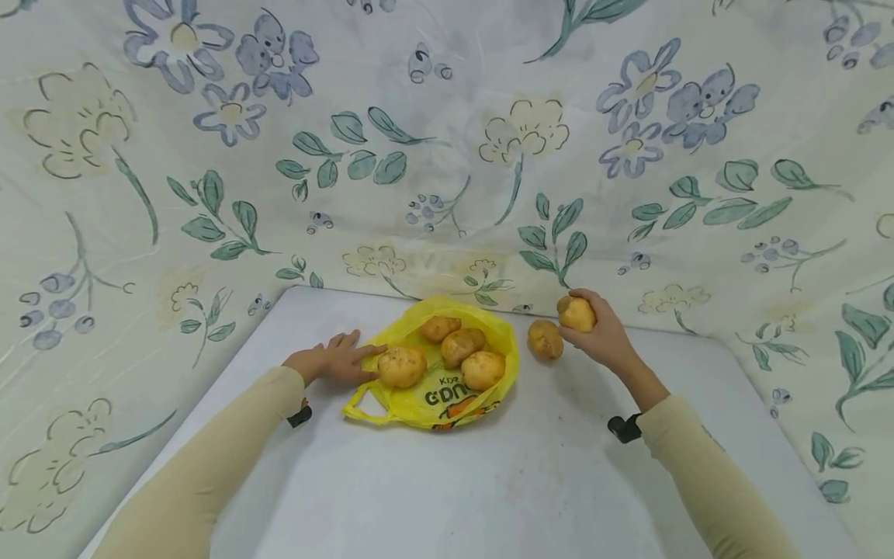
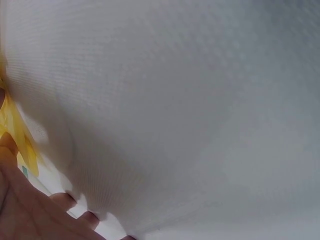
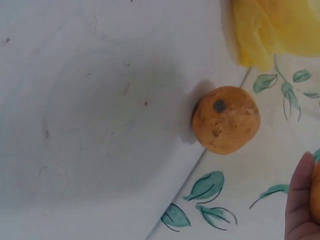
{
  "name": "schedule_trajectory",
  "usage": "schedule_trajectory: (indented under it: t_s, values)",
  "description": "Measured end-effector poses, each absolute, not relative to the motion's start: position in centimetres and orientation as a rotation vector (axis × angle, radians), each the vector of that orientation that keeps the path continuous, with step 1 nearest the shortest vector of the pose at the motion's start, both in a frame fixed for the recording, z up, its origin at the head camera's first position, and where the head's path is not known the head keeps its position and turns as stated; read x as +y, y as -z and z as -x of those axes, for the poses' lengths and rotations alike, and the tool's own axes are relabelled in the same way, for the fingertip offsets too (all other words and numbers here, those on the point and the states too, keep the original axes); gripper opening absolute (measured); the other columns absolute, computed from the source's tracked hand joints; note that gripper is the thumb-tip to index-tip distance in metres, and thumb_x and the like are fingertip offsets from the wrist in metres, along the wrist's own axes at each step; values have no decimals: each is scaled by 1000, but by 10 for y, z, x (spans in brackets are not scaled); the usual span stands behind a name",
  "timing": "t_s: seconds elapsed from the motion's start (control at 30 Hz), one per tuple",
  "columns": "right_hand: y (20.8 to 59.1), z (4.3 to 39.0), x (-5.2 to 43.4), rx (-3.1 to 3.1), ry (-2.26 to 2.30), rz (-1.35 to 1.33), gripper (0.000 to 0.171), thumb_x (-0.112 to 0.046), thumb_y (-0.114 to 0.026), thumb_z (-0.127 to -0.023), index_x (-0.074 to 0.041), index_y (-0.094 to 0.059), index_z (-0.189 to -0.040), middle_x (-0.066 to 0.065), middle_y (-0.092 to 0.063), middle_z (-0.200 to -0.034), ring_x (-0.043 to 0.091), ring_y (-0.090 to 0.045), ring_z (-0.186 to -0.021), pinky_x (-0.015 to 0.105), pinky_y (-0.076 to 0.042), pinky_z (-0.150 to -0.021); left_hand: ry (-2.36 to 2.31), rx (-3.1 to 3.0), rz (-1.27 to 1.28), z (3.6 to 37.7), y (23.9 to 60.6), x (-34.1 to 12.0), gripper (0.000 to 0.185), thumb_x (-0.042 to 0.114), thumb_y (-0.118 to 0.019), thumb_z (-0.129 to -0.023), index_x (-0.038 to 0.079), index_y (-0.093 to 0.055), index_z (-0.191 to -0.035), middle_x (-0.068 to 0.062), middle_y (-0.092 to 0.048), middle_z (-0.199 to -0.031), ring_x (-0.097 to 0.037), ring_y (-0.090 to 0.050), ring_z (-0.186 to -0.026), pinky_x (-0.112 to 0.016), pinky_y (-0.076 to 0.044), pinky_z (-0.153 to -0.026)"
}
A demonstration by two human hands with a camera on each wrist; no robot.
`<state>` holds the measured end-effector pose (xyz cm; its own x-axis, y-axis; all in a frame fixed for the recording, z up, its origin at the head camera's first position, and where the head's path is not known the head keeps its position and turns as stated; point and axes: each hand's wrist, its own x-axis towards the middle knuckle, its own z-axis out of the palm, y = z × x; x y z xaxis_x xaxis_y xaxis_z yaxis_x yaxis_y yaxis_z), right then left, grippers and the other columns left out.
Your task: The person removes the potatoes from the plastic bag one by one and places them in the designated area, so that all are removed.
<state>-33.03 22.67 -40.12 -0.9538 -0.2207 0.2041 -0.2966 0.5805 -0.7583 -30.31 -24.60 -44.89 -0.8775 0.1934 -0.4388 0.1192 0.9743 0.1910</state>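
Holding a potato up off the tabletop, the right hand has its fingers curled round it, near the back edge by the flowery cloth. Just beside that hand, a second potato lies on the tabletop, close to the back edge. The right wrist view shows this potato from above, round and brown-spotted, with a dark dot on it, and a bit of a finger at the edge of the picture. A yellow plastic bag lies flat in the middle, with letters printed on it and a loop handle at the front left. Four potatoes rest on top of the bag: one at the left, one at the back, one in the middle and one at the right. The left hand lies flat on the tabletop with its fingers straight, and the fingertips touch the left edge of the bag, right next to the left potato. It grips nothing. In the left wrist view you see mostly the white tabletop, a bit of palm and a strip of the yellow bag. Both arms wear pale tan sleeves.
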Motion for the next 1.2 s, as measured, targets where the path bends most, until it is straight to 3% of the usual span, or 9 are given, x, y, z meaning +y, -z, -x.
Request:
schedule_trajectory:
  t_s: [0.2,0.6,0.8,1.2]
  values:
    - [399,328,223,-2706,-1334,-496,75,-15,-73,-85,-15,-32,-148,19,-43,-141,35,-50,-112,40,-51,-86,-235,2649,-229,299,445,-244,72,62,-51,-94,31,-31,-155,-28,-3,-163,-55,-6,-147,-77,-8,-111]
    - [401,328,239,-2710,-1305,-483,88,-12,-76,-82,-11,-22,-151,24,-38,-141,37,-46,-114,46,-46,-91,-231,2647,-234,298,439,-243,72,63,-50,-94,32,-30,-156,-27,-2,-164,-54,-4,-147,-77,-7,-111]
    - [405,327,243,-2740,-1278,-474,90,-21,-81,-81,-9,-24,-149,23,-39,-140,37,-47,-114,47,-48,-92,-236,2643,-224,299,440,-245,73,63,-51,-93,31,-30,-156,-27,-2,-164,-55,-4,-147,-77,-7,-111]
    - [398,326,230,-2752,-1333,-506,92,-18,-80,-81,-11,-20,-151,21,-44,-139,37,-53,-111,43,-51,-89,-215,2651,-232,301,446,-246,72,61,-52,-93,31,-31,-155,-28,-3,-163,-55,-6,-147,-78,-9,-110]
